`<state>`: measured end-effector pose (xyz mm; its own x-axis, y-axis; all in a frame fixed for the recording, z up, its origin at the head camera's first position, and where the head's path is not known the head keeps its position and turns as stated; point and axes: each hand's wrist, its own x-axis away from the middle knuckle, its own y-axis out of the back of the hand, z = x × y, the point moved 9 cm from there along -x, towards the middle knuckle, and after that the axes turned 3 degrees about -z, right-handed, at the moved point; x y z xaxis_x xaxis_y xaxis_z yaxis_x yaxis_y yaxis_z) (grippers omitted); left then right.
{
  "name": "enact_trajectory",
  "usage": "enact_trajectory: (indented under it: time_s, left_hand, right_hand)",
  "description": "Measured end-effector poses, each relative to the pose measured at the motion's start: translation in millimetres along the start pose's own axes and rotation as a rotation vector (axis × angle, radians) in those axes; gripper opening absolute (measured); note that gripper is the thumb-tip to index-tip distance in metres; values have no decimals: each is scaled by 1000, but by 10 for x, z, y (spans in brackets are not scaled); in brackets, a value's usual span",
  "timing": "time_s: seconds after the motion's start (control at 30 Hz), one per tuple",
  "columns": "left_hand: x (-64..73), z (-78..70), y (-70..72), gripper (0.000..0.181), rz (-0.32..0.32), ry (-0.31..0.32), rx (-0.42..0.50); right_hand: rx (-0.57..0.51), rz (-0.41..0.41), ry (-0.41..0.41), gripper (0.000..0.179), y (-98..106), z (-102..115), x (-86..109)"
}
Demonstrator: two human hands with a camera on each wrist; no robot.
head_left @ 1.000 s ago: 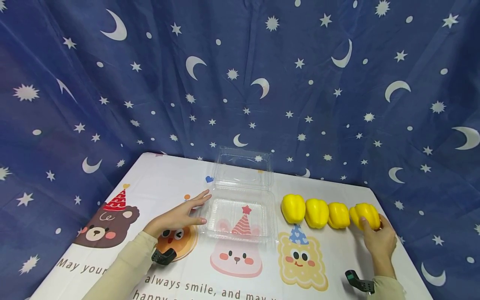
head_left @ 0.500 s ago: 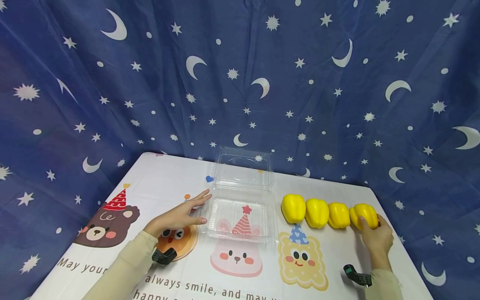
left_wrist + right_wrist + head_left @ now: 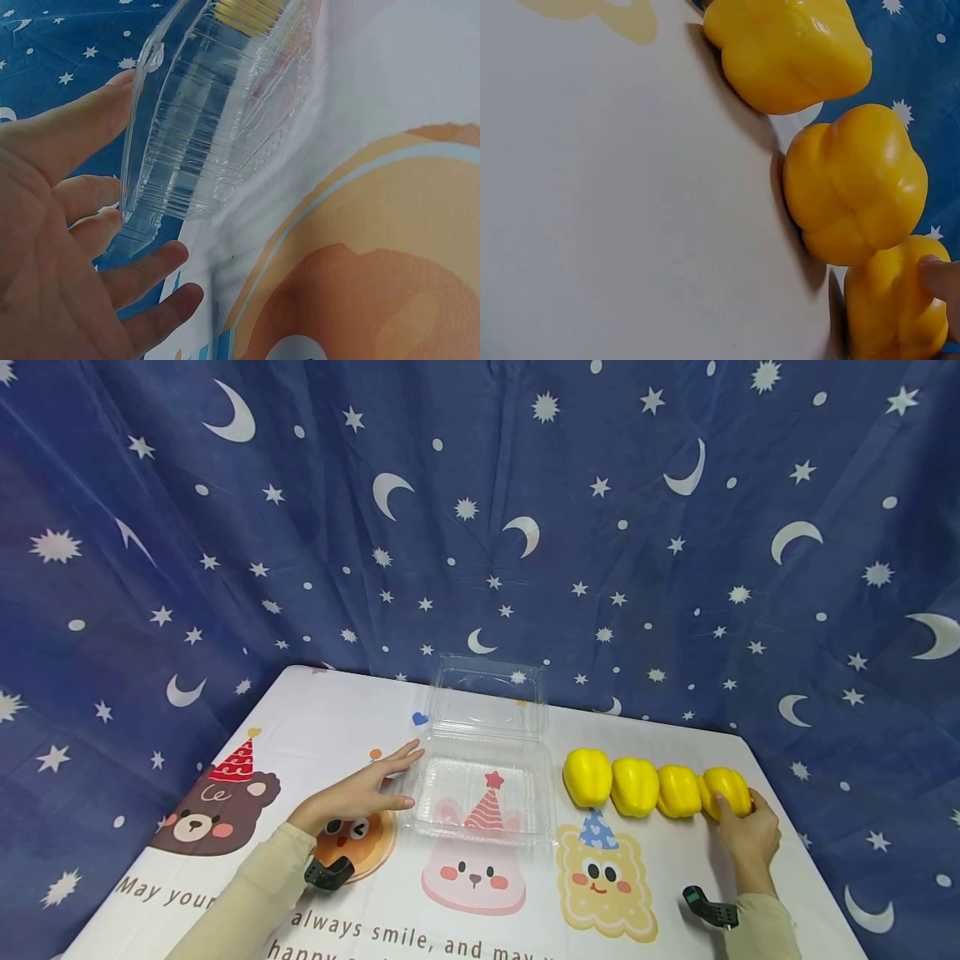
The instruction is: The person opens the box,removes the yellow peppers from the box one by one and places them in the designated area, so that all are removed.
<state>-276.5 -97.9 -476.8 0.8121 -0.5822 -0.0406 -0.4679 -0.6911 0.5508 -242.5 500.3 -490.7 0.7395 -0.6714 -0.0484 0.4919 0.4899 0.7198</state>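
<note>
A row of several yellow bell peppers [image 3: 633, 787] lies on the right of the table. At its right end my right hand [image 3: 752, 829] grips the last bell pepper [image 3: 729, 791], thumb on the near side and fingers behind it. In the right wrist view the thumb [image 3: 939, 279] presses on that pepper, close against its neighbour [image 3: 859, 184]. My left hand [image 3: 363, 792] spreads loosely at the left side of a clear plastic clamshell box [image 3: 480, 837]. Fingertips lie at its rim in the left wrist view, where the box [image 3: 187, 142] shows from the side.
The box's lid [image 3: 487, 693] is raised and folded back toward the blue star-and-moon curtain [image 3: 480, 527]. A white tablecloth [image 3: 352, 702] printed with cartoon figures covers the table. Its right edge runs just beyond my right hand.
My right hand has shifted the end pepper slightly left, narrowing the space to its neighbour. The left hand and the box have stayed put.
</note>
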Motion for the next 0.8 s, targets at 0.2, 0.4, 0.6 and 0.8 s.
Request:
enact_trajectory:
  time_s: [0.2, 0.4, 0.6, 0.8]
  left_hand:
    - [-4, -8, -3, 79, 0, -1, -3]
    - [0, -10, 2, 79, -4, 3, -14]
    - [-5, -12, 1, 80, -1, -2, -5]
    - [-5, -4, 0, 81, 2, -1, -1]
  right_hand:
    - [10, 10, -2, 72, -8, 14, -3]
    - [32, 19, 10, 73, -12, 43, 26]
    - [51, 28, 7, 74, -16, 49, 52]
    - [71, 31, 26, 74, -18, 73, 62]
